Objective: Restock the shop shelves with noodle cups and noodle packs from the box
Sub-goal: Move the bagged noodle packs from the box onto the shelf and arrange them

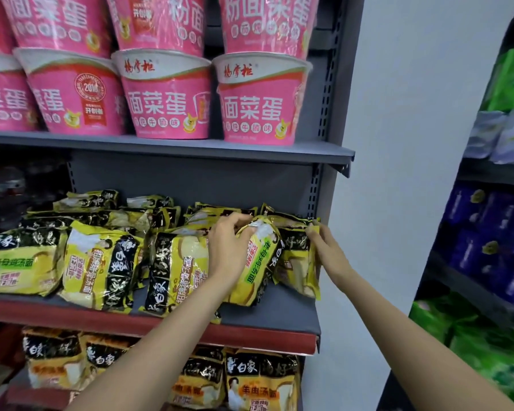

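Note:
Yellow-and-black noodle packs fill the middle shelf (267,317). My left hand (229,247) grips the top of one tilted yellow noodle pack (257,266) that stands on the shelf near its right end. My right hand (327,247) pinches the top edge of the rightmost noodle pack (297,271) beside it. Pink noodle cups (166,99) stand stacked in two layers on the shelf above. The box is out of view.
More yellow noodle packs (258,381) line the lowest shelf. The grey upright (330,99) ends the shelving at the right, with a white wall behind. Another rack with purple packs (493,241) and green packs (487,351) stands at the far right.

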A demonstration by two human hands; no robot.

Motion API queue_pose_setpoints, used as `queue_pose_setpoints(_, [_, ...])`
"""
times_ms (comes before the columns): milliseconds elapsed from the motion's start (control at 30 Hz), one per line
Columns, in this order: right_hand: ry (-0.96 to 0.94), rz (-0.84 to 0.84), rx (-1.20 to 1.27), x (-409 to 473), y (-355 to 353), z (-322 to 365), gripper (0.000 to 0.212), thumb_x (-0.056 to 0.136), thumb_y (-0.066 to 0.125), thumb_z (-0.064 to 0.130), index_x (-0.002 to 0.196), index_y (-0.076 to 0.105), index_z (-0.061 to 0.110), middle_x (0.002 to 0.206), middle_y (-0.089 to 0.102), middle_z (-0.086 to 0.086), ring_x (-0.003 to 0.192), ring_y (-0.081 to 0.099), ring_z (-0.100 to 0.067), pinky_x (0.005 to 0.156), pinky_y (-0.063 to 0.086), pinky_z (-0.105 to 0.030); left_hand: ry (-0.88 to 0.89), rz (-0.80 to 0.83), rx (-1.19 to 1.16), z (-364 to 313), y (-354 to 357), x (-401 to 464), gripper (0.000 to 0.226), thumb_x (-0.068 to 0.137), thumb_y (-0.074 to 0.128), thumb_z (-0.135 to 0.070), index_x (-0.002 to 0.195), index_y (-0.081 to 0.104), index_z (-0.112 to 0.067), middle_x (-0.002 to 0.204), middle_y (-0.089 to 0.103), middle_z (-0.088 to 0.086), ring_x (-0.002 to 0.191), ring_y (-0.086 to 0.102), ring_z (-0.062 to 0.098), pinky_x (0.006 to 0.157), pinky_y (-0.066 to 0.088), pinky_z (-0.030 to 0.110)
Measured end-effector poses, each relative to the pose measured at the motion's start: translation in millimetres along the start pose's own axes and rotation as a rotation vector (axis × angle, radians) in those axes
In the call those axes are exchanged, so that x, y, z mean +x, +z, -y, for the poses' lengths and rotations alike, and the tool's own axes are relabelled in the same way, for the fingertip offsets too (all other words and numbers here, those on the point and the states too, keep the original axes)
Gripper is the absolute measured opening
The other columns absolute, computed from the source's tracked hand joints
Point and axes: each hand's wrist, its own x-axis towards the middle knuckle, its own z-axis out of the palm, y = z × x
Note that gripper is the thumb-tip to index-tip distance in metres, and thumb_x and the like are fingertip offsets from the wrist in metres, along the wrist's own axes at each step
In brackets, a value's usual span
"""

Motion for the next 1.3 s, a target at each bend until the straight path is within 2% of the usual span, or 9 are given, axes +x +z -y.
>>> queue_pose_setpoints(100, [-0.012,0.108,-0.044,-2,-2,-10,0.078,0.073,0.071,0.051,0.139,0.031,0.036,0.134,0.047,0.002,0.123,0.046,-0.018,0.104,0.039,-0.036,-0.029,-0.011,0.019,3,5,2,0.018,0.087,0.064,-0.021,0.104,0.067,-0.019,0.106,0.066,-0.002,0.103,0.056,0.015,0.08,0.026,0.017])
queue_pose_setpoints(200, [-0.062,0.008,-0.06,-1,-4,-10,0.063,0.07,0.08,0.028,0.122,0.046,0.026,0.123,0.049,0.001,0.116,0.048,-0.016,0.098,0.043,-0.036,-0.028,-0.008,-0.02,5,6,5,0.017,0.086,0.065,-0.018,0.103,0.067,-0.016,0.105,0.066,0.0,0.102,0.058,0.016,0.086,0.039,0.026])
queue_pose_setpoints(400, [-0.142,-0.105,-0.094,12,-4,-5,0.036,0.069,0.081,0.021,0.099,0.062,0.02,0.11,0.056,0.005,0.105,0.051,-0.014,0.086,0.042,-0.03,-0.019,-0.012,-0.037,7,6,6,0.017,0.086,0.065,-0.016,0.103,0.067,-0.015,0.104,0.066,-0.002,0.1,0.058,0.014,0.087,0.045,0.029])
queue_pose_setpoints(667, [-0.269,-0.113,-0.861,27,-10,-19,0.043,0.088,0.061,0.025,0.128,0.049,0.018,0.128,0.043,-0.005,0.119,0.038,-0.023,0.09,0.043,-0.033,-0.023,0.025,-0.057,11,8,5,0.017,0.085,0.066,-0.014,0.102,0.068,-0.016,0.097,0.065,-0.006,0.095,0.059,0.012,0.085,0.048,0.029])
queue_pose_setpoints(833, [-0.327,0.019,-0.859,35,-5,-21,0.056,0.084,0.065,0.025,0.135,0.041,0.018,0.135,0.038,-0.004,0.127,0.027,-0.022,0.103,0.032,-0.029,-0.012,0.044,-0.081,10,10,8,0.017,0.085,0.066,-0.013,0.102,0.068,-0.015,0.093,0.063,-0.01,0.089,0.057,0.006,0.078,0.042,0.02])
queue_pose_setpoints(967, [-0.464,-0.064,-1.087,43,5,-23,0.057,0.084,0.064,0.032,0.136,0.045,0.021,0.137,0.043,-0.005,0.134,0.03,-0.027,0.107,0.027,-0.036,-0.032,0.032,-0.094,14,13,8,0.017,0.085,0.066,-0.014,0.102,0.069,-0.016,0.092,0.062,-0.011,0.089,0.057,0.006,0.079,0.042,0.02])
queue_pose_setpoints(1067, [-0.524,-0.154,-0.883,40,12,-30,0.053,0.084,0.066,0.019,0.134,0.05,0.019,0.145,0.039,-0.01,0.139,0.026,-0.031,0.113,0.021,-0.037,-0.034,0.017,-0.11,20,15,11,0.016,0.085,0.066,-0.014,0.101,0.069,-0.016,0.092,0.062,-0.01,0.09,0.058,0.007,0.076,0.041,0.018])
queue_pose_setpoints(1167, [-0.525,-0.278,-0.505,22,6,-26,0.039,0.09,0.057,0.016,0.129,0.053,0.019,0.136,0.045,-0.004,0.13,0.036,-0.023,0.105,0.024,-0.021,-0.022,0.028,-0.159,21,19,14,0.017,0.085,0.065,-0.012,0.101,0.068,-0.016,0.09,0.063,-0.012,0.086,0.058,0.004,0.071,0.043,0.01])
queue_pose_setpoints(1300, [-0.309,0.073,-0.159,-1,0,-19,0.062,0.083,0.066,0.035,0.138,0.039,0.031,0.13,0.045,0.009,0.12,0.045,-0.006,0.103,0.036,-0.026,0.014,0.099,-0.282,13,28,13,0.017,0.086,0.063,-0.008,0.096,0.064,-0.022,0.088,0.062,-0.018,0.085,0.057,-0.006,0.072,0.042,0.002])
